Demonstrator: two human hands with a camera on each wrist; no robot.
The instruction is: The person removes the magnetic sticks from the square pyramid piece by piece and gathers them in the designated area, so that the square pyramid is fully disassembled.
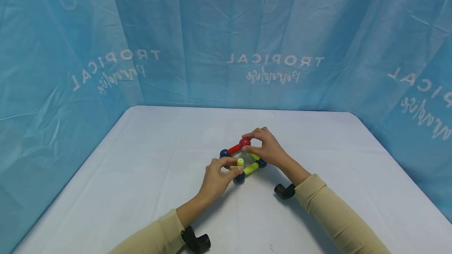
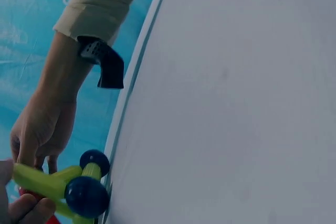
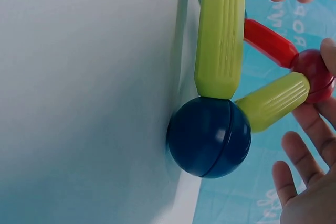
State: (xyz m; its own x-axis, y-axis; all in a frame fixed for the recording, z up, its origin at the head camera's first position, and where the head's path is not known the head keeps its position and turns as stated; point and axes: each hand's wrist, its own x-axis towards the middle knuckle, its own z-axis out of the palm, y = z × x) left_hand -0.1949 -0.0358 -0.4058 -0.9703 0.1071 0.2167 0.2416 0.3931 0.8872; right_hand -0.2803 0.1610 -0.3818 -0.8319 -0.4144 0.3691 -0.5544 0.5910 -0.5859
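Observation:
My left hand (image 1: pixel 217 177) pinches a yellow-green rod (image 1: pixel 240 162) that stands up from the front dark blue ball (image 1: pixel 239 178). With thumb and fingers, my right hand (image 1: pixel 269 148) holds a red ball (image 1: pixel 245 142) at the far corner. Rods and balls join in a four-sided frame. A red rod (image 1: pixel 234 149) links the red ball to the left blue ball (image 1: pixel 224 153). Another yellow-green rod (image 3: pixel 219 38) runs from the front ball to the right blue ball (image 3: pixel 210 137). A rod on the left side is mostly hidden by my left hand.
The frame lies on a white-covered table (image 1: pixel 159 148). Blue printed curtains (image 1: pixel 219 42) hang behind it and at both sides. Black mounts sit at my left wrist (image 1: pixel 195 241) and right wrist (image 1: pixel 284 191).

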